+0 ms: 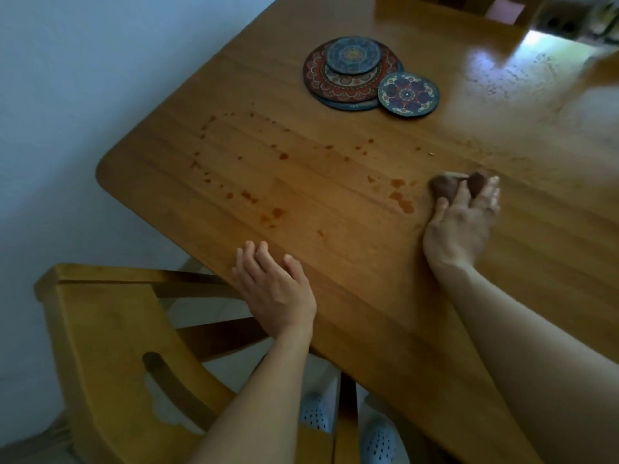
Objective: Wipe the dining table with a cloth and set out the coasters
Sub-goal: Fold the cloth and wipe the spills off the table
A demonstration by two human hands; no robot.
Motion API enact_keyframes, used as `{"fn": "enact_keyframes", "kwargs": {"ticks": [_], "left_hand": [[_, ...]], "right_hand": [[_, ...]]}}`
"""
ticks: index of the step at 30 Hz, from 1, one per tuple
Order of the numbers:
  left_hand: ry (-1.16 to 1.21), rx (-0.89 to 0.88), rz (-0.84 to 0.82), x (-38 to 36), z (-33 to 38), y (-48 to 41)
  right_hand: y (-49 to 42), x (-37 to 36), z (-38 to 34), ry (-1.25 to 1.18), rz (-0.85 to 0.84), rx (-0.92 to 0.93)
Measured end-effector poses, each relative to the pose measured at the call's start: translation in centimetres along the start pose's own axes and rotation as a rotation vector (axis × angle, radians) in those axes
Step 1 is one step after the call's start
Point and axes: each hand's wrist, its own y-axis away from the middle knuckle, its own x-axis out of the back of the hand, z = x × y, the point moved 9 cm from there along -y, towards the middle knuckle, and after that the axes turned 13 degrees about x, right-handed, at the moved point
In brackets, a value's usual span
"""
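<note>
On the wooden dining table (335, 262), my right hand (462, 219) presses a bunched brown cloth (445, 185) against the top, fingers spread over it; both look blurred. Reddish-brown spots and smears (278, 212) dot the wood to the cloth's left, out to the near corner. My left hand (274, 286) lies flat at the table's near edge, fingers straight. Farther back is a stack of round patterned coasters (348, 73), a small blue one on top of larger red ones. A separate small coaster (408, 93) leans against the stack's right side.
A wooden chair (110, 346) stands at the table's near left side, below my left hand. Another chair back (445, 5) is at the far end. A pale wall runs along the left. My feet in light perforated shoes (378, 440) show under the table edge.
</note>
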Motion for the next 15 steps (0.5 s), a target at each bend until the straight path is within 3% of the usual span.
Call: {"fn": "enact_keyframes", "kwargs": {"ticks": [9, 15], "left_hand": [[0.023, -0.023, 0.032, 0.2, 0.2, 0.3], [-0.009, -0.014, 0.028, 0.2, 0.2, 0.3]], "right_hand": [[3.4, -6.1, -14.0, -0.075, -0.167, 0.334], [5.0, -6.2, -17.7, -0.478, -0.165, 0.412]]}}
